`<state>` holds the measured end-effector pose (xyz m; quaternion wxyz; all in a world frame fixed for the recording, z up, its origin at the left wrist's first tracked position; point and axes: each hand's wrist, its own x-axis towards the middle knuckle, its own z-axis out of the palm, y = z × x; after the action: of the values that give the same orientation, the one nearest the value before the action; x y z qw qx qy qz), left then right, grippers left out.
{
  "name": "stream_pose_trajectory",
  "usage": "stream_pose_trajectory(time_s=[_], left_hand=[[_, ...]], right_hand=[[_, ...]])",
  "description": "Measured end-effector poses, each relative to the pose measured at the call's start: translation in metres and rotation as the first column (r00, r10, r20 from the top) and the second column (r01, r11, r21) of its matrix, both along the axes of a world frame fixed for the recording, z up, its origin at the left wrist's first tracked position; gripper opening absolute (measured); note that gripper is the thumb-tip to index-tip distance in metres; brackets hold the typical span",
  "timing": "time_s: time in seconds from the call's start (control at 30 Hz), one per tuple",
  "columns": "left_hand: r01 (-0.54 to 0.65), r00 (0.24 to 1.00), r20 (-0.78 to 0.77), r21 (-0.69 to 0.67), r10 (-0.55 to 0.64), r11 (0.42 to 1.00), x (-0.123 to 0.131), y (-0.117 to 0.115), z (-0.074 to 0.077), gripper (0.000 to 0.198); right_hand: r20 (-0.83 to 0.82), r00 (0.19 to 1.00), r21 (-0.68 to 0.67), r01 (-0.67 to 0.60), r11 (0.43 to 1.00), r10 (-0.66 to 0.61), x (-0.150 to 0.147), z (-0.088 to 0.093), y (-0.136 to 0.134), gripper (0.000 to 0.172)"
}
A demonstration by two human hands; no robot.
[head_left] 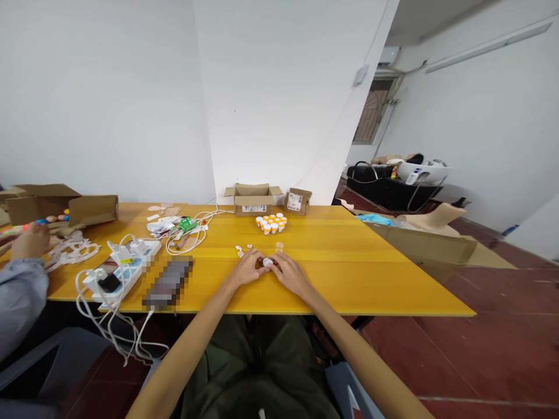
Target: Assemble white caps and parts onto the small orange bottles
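A small round white cap (268, 262) sits between my two hands, close above the tabletop or on it; I cannot tell which. My left hand (248, 268) pinches it from the left, and my right hand (289, 272) from the right. Just beyond my right fingers stands a pale see-through amber container (279, 247). A few small white pieces with dark marks (240, 252) lie past my left hand. Farther back, several amber pill bottles (271, 224) with white lids stand in a tight group.
An open cardboard box (253, 201) and a smaller carton (298, 201) stand by the wall. To my left are a blurred phone (169, 283), a power strip (131, 270) with tangled white cables, and small packets (168, 227). At far left, another person's hand (31, 241) is near colourful balls.
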<state>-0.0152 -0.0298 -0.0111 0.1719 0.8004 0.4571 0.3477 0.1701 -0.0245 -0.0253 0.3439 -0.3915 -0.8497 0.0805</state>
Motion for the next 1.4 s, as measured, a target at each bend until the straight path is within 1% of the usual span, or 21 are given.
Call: stream_pose_trajectory(time_s=[0.37,0.7,0.83,0.97,1.23,1.3,1.4], left_hand=[[0.008,1.0,-0.027,0.026,-0.007,1.0,-0.0006,0.0002,-0.0018,0.012],[0.027,0.999,-0.037,0.049,-0.026,0.998,-0.0006,0.0009,-0.004,0.01],[0.039,0.998,-0.045,0.062,-0.037,0.997,-0.0012,0.0012,-0.0049,0.008],[0.032,0.998,-0.061,0.058,-0.029,0.998,-0.0008,0.0007,-0.0042,0.009],[0.01,0.998,-0.056,0.037,-0.008,0.999,-0.0013,0.0003,-0.0041,0.012],[0.006,0.998,-0.068,0.038,-0.003,0.999,-0.0015,-0.0001,-0.0041,0.013],[-0.019,0.997,-0.073,0.045,0.022,0.999,-0.0016,-0.0012,-0.0027,0.015]], right_hand=[[0.037,0.998,0.045,0.043,0.998,-0.044,-0.001,0.0014,-0.0031,0.015],[0.072,0.995,0.001,0.074,0.997,-0.074,-0.0022,0.0052,-0.0062,0.015],[0.069,0.996,0.007,0.058,0.998,-0.059,-0.0025,0.0081,-0.0082,0.016],[0.066,0.997,-0.016,0.044,0.999,-0.043,-0.0023,0.0094,-0.0079,0.016],[0.072,0.995,-0.029,0.067,0.997,-0.065,-0.0033,0.0086,-0.0062,0.014],[0.074,0.993,-0.023,0.093,0.995,-0.091,-0.0033,0.0083,-0.0061,0.014],[0.081,0.983,-0.015,0.168,0.986,-0.166,-0.0032,0.0076,-0.006,0.014]])
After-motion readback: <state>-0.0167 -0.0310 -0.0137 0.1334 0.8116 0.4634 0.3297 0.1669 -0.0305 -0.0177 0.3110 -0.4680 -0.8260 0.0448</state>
